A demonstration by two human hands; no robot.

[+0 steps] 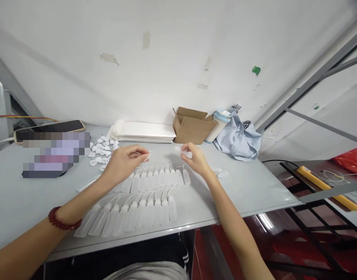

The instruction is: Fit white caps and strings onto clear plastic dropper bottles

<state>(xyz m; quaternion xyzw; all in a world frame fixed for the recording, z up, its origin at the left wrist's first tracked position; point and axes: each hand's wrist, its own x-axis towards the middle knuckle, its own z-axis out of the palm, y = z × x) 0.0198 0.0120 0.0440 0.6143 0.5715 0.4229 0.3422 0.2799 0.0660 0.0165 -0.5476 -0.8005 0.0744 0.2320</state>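
My left hand (128,160) is raised over the desk, thumb and fingertips pinched on a thin white piece (149,154) that is too small to name. Level with it, my right hand (194,158) is closed on a small translucent white piece (177,149), blurred at the fingertips. Below both hands lie two rows of translucent plastic bottles (131,217), each with a thin white tube or cord curving from its neck. A pile of small white parts (101,149) is left of my left hand. Clear oval pieces (223,174) lie right of my right wrist.
Along the wall stand a stack of white sheets or envelopes (146,132), an open cardboard box (191,128), a blue-lidded cup (217,126) and a crumpled blue cloth (242,142). A phone (55,129) lies at the left. The grey desk's (242,194) front edge runs below the bottles.
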